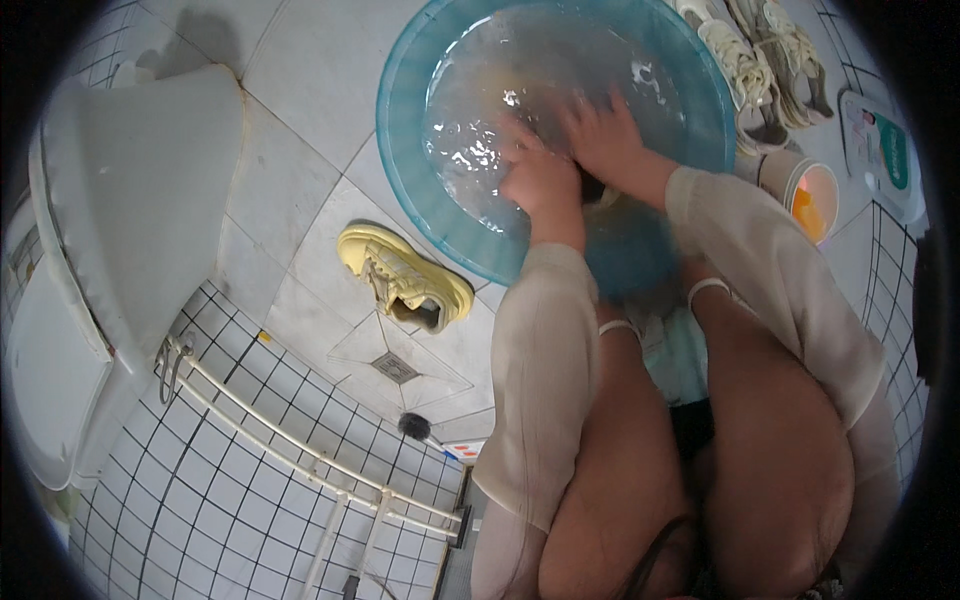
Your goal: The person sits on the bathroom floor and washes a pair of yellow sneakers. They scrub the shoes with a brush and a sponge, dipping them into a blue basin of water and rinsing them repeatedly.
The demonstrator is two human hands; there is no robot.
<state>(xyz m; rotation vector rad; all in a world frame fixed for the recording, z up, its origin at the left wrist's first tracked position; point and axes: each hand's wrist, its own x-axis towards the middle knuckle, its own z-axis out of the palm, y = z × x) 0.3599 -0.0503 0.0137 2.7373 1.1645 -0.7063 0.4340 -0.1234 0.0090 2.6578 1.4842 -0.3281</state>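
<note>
A round translucent blue plastic basin (405,172) of cloudy water (465,97) stands on the floor before me. My left hand (541,180) is at the water with its fingers bent, their tips blurred. Close beside it on the right, my right hand (604,146) reaches in with fingers spread. Between and under my wrists shows a dark opening with a pale rim, apparently a shoe (596,193) partly under water. Murk and my hands hide most of it, so the grip of either hand is unclear. A yellow sneaker (405,277) lies on the tiles left of the basin.
Off-white laced sneakers (750,82) stand right of the basin, near a small tub (814,199) with something orange inside. A white toilet (150,165) is at the left. A floor drain (395,367) and a dark-headed brush (415,426) are below the yellow sneaker.
</note>
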